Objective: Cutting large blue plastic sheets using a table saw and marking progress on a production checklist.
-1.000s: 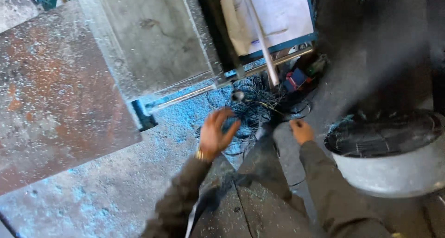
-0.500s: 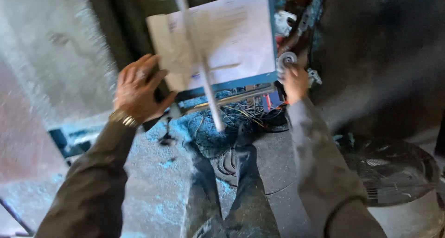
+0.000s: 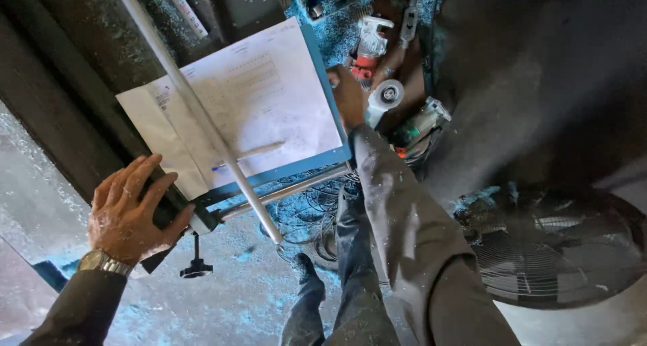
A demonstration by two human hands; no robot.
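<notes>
My left hand [image 3: 131, 211] rests flat, fingers spread, on the corner of a dark metal bench beside a black clamp [image 3: 194, 248]. My right hand [image 3: 348, 96] reaches forward past the edge of a blue board [image 3: 330, 110] that carries white paper sheets [image 3: 236, 110] and a pen [image 3: 249, 154]. Its fingers touch a white roll-shaped tool part [image 3: 385, 96]; whether they grip it is unclear. A long pale metal rod [image 3: 195, 110] lies across the papers.
A red and white power tool [image 3: 367, 46] and another tool [image 3: 418, 123] lie on the floor among blue dust. A round fan with a wire guard [image 3: 552, 248] stands at the right. Tangled cables [image 3: 310, 218] lie by my legs [image 3: 337, 292].
The view has closed in on the board and papers. My left hand went from raised in the air to resting on the bench corner; my right hand reached further to the tools.
</notes>
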